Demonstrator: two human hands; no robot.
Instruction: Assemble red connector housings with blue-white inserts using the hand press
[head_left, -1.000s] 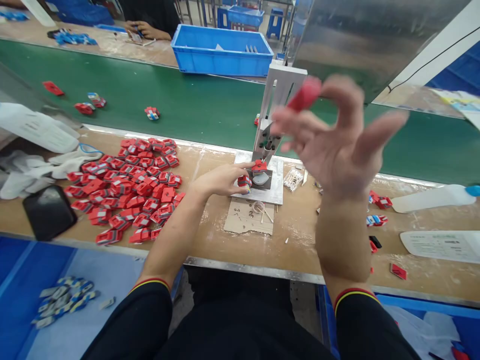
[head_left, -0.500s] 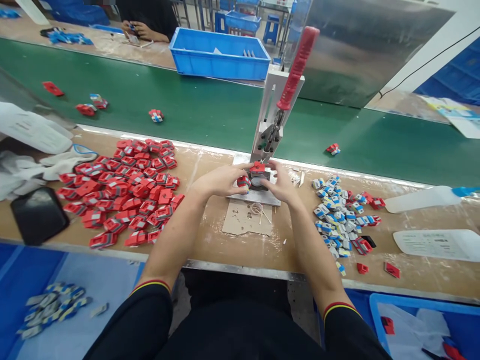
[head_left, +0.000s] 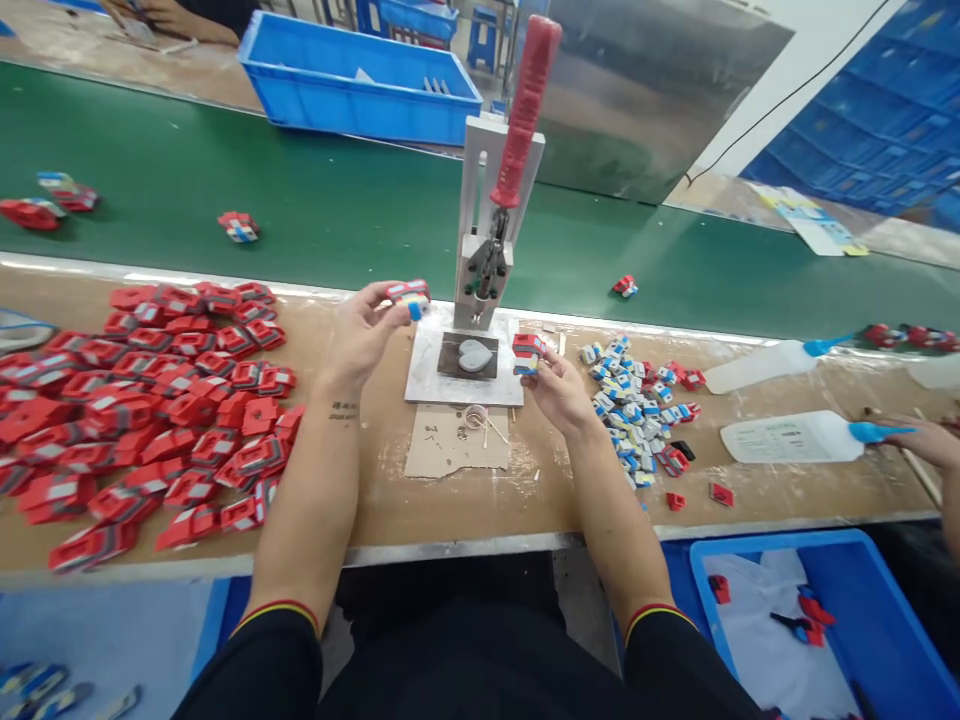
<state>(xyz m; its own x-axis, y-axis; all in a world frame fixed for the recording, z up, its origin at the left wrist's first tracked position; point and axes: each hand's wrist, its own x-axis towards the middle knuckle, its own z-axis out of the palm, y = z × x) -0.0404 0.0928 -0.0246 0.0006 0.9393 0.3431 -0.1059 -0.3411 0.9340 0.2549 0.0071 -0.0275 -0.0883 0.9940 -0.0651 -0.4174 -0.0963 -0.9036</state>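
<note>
Left hand [head_left: 361,338] pinches one joined car [head_left: 410,294], right hand [head_left: 562,396] another car [head_left: 528,350]; both look done, while red shells [head_left: 127,408] and blue-white bodies [head_left: 624,412] seem left.

The black cloth top [head_left: 472,665] has a left sleeve [head_left: 262,665] and a right sleeve [head_left: 679,665], each hemmed in thin red and yellow bands. Small dark characters in two short rows mark the left forearm [head_left: 311,510] near the wrist. The left hand [head_left: 361,335] and right hand [head_left: 559,393] are bare.
</note>
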